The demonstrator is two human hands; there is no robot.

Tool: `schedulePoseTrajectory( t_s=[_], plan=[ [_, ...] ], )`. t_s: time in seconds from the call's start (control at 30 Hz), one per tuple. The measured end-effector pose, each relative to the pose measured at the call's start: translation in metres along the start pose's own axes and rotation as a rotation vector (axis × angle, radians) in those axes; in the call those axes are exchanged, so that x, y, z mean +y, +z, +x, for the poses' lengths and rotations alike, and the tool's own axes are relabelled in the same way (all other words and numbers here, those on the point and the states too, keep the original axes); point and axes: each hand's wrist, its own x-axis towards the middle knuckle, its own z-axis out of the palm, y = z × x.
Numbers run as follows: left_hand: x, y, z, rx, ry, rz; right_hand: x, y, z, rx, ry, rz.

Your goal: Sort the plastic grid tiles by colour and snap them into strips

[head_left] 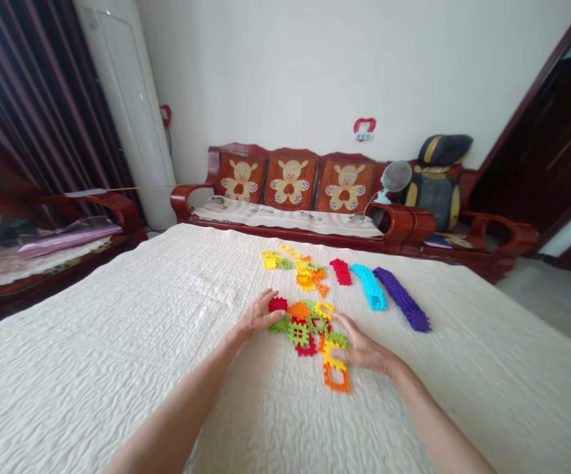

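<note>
A loose pile of flat plastic interlocking building pieces lies on the white quilted cover between my hands. Among them are a green windowed piece, a red piece and an orange piece. My left hand rests at the pile's left edge, fingers apart, touching the red piece and a green one. On the right side, my right hand has its fingers spread around the pile, with the thumb over a yellow piece. An orange frame piece sticks out nearest me.
Beyond the pile lies a second group of yellow, orange and green pieces. To its right are a red row, a light-blue row and a purple row of pieces. A wooden sofa stands past the quilted surface.
</note>
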Motion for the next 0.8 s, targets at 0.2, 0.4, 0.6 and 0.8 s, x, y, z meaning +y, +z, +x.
schedulePoseTrajectory(
  t_s=[0.2, 0.4, 0.6, 0.8],
  plan=[
    [0.008, 0.005, -0.016, -0.126, 0.027, 0.176, -0.007, 0.006, -0.02, -0.051, 0.053, -0.051],
    [0.008, 0.013, -0.033, -0.149, 0.14, 0.292, -0.005, 0.012, -0.032, -0.079, 0.068, -0.165],
    [0.003, 0.027, -0.032, -0.06, 0.227, 0.295, -0.002, 0.029, -0.022, 0.056, -0.029, -0.219],
    [-0.003, 0.029, -0.006, -0.031, 0.28, 0.19, 0.008, 0.04, 0.014, 0.211, -0.169, -0.157]
  ],
)
